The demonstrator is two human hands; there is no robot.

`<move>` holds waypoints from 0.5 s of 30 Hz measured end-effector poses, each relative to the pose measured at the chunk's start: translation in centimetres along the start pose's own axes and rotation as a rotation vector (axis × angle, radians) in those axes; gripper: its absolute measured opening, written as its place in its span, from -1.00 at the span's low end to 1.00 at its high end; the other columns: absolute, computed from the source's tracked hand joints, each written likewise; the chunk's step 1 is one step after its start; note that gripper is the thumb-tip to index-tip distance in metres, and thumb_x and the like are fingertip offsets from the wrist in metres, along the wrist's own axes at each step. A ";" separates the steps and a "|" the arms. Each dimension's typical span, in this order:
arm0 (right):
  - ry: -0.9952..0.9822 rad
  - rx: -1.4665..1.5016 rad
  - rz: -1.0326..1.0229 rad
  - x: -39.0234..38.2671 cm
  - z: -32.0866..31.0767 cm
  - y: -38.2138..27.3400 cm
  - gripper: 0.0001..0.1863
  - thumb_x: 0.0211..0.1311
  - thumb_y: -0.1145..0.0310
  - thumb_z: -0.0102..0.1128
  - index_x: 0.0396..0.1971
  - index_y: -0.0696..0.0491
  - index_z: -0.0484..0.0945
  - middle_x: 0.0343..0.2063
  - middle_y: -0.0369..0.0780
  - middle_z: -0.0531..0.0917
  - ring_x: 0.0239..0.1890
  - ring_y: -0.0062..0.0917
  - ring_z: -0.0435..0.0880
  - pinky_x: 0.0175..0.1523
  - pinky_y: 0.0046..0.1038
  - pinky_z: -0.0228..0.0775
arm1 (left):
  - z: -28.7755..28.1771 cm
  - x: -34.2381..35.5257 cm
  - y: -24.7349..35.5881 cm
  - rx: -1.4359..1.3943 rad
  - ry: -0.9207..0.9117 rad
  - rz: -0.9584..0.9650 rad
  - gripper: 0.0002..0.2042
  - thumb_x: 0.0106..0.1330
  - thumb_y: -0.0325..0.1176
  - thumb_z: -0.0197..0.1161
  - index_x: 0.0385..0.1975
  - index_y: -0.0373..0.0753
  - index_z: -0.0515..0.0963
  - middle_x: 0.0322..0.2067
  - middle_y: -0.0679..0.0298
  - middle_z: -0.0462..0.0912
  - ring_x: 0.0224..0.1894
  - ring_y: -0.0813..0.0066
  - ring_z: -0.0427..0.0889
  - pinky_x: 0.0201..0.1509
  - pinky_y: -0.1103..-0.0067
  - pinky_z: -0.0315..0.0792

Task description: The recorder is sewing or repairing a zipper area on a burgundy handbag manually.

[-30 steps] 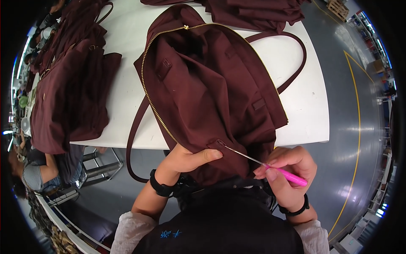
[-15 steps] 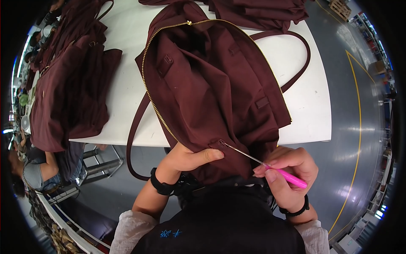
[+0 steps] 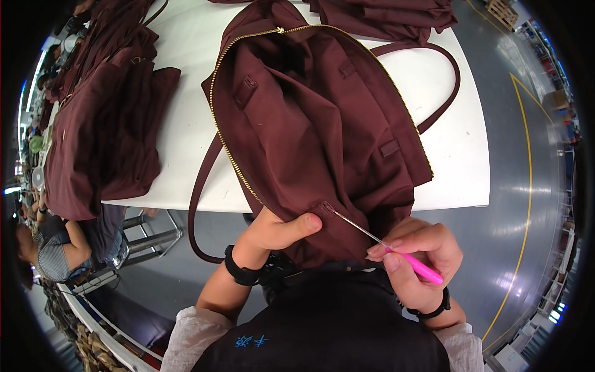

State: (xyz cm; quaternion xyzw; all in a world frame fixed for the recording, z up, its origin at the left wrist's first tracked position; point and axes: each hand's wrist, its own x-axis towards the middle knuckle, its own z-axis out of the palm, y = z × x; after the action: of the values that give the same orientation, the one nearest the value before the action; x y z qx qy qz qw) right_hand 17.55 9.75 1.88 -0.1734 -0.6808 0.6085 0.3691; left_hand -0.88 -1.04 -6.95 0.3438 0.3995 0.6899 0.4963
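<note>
A maroon fabric bag lies open at the table's front edge, its gold zipper framing the lining and small stitched tabs. My left hand grips the bag's lower left edge, thumb on the cloth beside a small stitched loop. My right hand is closed round the pink handle of a thin metal-shafted tool. The shaft's tip meets that loop; whether it is inside or on top I cannot tell. Two handles arch out at the bag's sides.
More maroon bags are piled on the white table at left and fabric at the back. A person is by a metal stool at lower left. A yellow-lined aisle and a pallet are at right.
The bag has shifted slightly up and to the right in view. My hands keep their grips; my right hand and the tool's handle sit slightly lower.
</note>
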 end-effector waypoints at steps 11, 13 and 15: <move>-0.011 0.055 -0.036 -0.7 1.0 1.1 -0.75 0.03 0.73 0.23 -0.28 0.18 0.49 -0.42 -0.07 0.66 -0.41 -0.42 0.70 -0.28 -0.54 0.51 | -0.2 -0.3 -0.1 -0.032 -0.003 -0.080 -0.57 0.23 -0.24 0.35 0.02 -0.35 0.46 -0.06 0.27 0.56 -0.01 0.48 0.49 0.10 0.52 0.36; -0.051 0.111 -0.057 -0.8 1.0 1.5 -0.75 0.08 0.73 0.20 -0.24 0.18 0.46 -0.37 -0.03 0.65 -0.36 -0.41 0.69 -0.26 -0.51 0.53 | -0.1 -0.3 -0.1 -0.027 -0.005 -0.070 -0.56 0.23 -0.23 0.35 0.02 -0.35 0.46 -0.06 0.27 0.56 0.00 0.48 0.48 0.10 0.52 0.35; -0.064 0.191 -0.005 -1.0 0.6 1.8 -0.76 0.10 0.73 0.18 -0.23 0.18 0.44 -0.33 -0.01 0.64 -0.33 -0.41 0.69 -0.24 -0.49 0.54 | 0.1 -0.2 -0.2 -0.022 -0.009 -0.060 -0.55 0.24 -0.23 0.35 0.03 -0.35 0.45 -0.06 0.27 0.56 0.00 0.49 0.48 0.10 0.52 0.35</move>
State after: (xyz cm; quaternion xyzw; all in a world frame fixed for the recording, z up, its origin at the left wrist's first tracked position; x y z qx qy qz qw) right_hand 17.40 8.99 -0.17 -0.1163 -0.6317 0.6747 0.3637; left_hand -0.70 -1.19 -7.07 0.3295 0.3997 0.6774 0.5223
